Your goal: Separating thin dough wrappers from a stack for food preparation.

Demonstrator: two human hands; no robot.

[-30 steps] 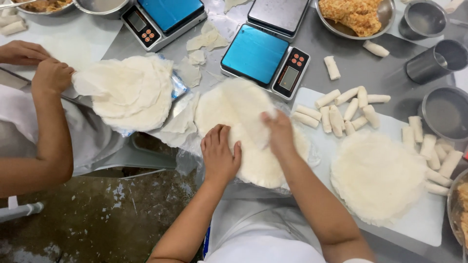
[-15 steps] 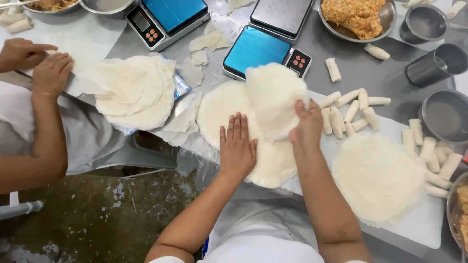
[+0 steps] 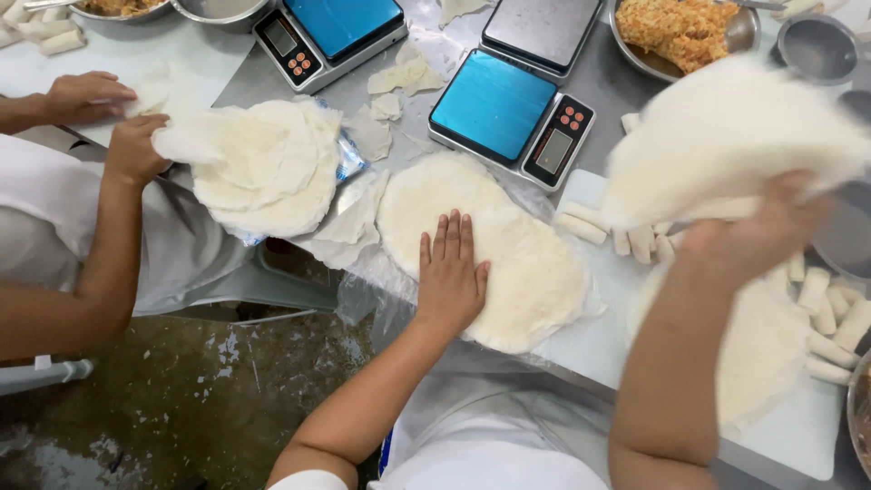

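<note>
Wrapper sheet (image 3: 726, 136), thin, round and white, hangs in the air at about two o'clock from my left hand (image 3: 451, 277), pinched at its lower edge by my right hand (image 3: 758, 240), whose fingers are closed on it; motion blurs both. My left hand lies flat with fingers together and thumb apart on the stack of wrappers (image 3: 508, 249), which sits on clear plastic at the near edge of the steel table (image 3: 272, 77).

At twelve o'clock from the lifted sheet a metal bowl (image 3: 739, 36) holds golden shredded filling (image 3: 676, 27). At one o'clock stands a small metal cup (image 3: 821, 50); I cannot tell what is in it. Two more bowls show at the far left corner, one with filling, cut off by the frame.

A white cutting board (image 3: 590, 340) lies under my right arm. On it a single spread wrapper (image 3: 762, 349) is partly hidden by that arm, and rolled white sticks (image 3: 830, 318) lie around it, at least ten, some behind the sheet.

Two blue-topped scales: one (image 3: 513, 113) at twelve o'clock from my left hand, another (image 3: 327, 32) at eleven. Torn wrapper scraps (image 3: 399, 77) lie between them.

At nine o'clock, a co-worker's two hands (image 3: 136, 145) peel at a second stack (image 3: 268, 163).
</note>
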